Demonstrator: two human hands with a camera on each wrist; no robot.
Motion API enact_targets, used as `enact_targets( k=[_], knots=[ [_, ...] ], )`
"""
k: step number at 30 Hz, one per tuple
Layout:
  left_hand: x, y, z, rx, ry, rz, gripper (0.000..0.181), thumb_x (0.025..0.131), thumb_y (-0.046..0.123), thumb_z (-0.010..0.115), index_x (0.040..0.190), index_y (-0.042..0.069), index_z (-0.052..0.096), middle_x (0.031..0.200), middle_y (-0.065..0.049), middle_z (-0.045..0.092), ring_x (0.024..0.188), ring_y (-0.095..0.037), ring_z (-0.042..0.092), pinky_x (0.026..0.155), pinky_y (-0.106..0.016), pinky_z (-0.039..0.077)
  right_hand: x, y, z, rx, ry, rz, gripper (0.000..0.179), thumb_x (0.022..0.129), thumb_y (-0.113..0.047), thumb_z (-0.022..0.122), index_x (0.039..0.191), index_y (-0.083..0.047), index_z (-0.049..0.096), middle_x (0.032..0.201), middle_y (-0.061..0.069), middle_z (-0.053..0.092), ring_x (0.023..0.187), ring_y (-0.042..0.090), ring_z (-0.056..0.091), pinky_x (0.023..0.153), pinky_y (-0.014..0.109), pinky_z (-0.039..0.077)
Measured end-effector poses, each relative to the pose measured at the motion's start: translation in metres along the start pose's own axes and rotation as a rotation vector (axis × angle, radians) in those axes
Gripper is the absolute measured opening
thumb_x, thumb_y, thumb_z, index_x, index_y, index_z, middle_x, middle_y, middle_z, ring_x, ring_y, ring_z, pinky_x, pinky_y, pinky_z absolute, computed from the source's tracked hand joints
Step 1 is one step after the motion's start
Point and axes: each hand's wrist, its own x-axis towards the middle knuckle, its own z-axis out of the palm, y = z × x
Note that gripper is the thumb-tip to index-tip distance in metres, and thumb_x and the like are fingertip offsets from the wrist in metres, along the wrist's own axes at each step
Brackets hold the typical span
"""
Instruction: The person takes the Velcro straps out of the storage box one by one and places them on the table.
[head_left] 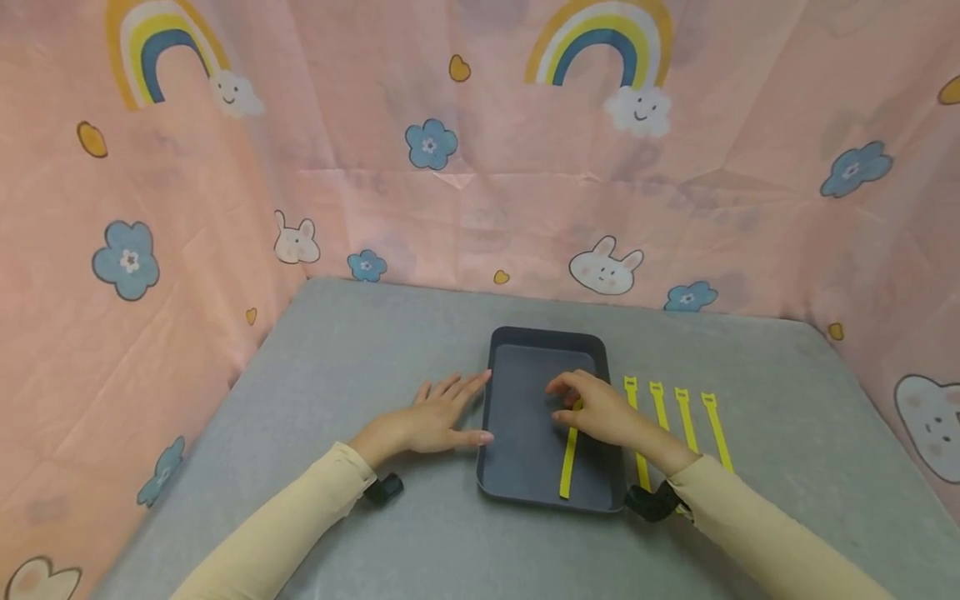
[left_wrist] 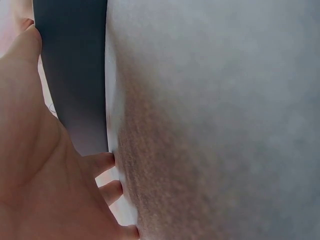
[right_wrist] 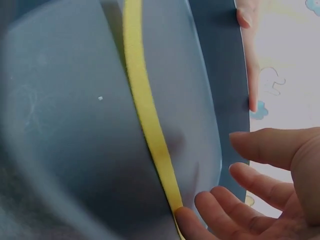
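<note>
A dark grey rectangular tray (head_left: pixel 517 450) lies on the table. My left hand (head_left: pixel 427 425) is at its left side, fingers spread and fairly straight, with thumb and fingertips at the rim. Over the tray's right half hovers my right hand (head_left: pixel 600 410), its thumb and fingers apart and loosely bent, pinching nothing. Beneath it a yellow hook-and-loop cable tie (head_left: pixel 568 468) lies lengthwise in the tray, its far end partly covered by the hand. In the right wrist view the tie (right_wrist: pixel 145 105) runs down to the little finger, which seems to touch it.
Several more yellow cable ties (head_left: pixel 686 417) lie in a row on the grey table (head_left: pixel 375 358) right of the tray, their near ends partly hidden by the right forearm. A pink patterned cloth (head_left: pixel 495 217) hangs around the table's back and sides.
</note>
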Motion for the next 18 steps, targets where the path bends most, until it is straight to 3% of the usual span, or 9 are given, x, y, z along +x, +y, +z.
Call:
enact_targets(
  k=[12,18],
  knots=[
    [-0.002,0.001,-0.001,0.003,0.004,-0.006,0.094,0.09,0.073,0.047,0.159,0.037,-0.007,0.169,-0.001,0.012,0.157,-0.031,0.005,0.12,-0.068,0.004,0.015,-0.012,0.002,0.046,-0.105,-0.015,0.033,0.09,-0.013,0.071,0.119,-0.001,0.063,0.12,0.018,0.064,0.104,0.031,0.065,0.087,0.043,0.056],
    [-0.002,0.001,-0.001,-0.001,0.012,-0.005,0.094,0.091,0.072,0.048,0.159,0.037,-0.006,0.169,-0.001,0.013,0.157,-0.032,0.006,0.119,-0.068,0.005,0.024,-0.014,0.003,0.069,-0.12,0.0,0.032,0.09,-0.013,0.071,0.119,-0.001,0.064,0.12,0.018,0.065,0.106,0.031,0.065,0.087,0.042,0.056]
  ],
)
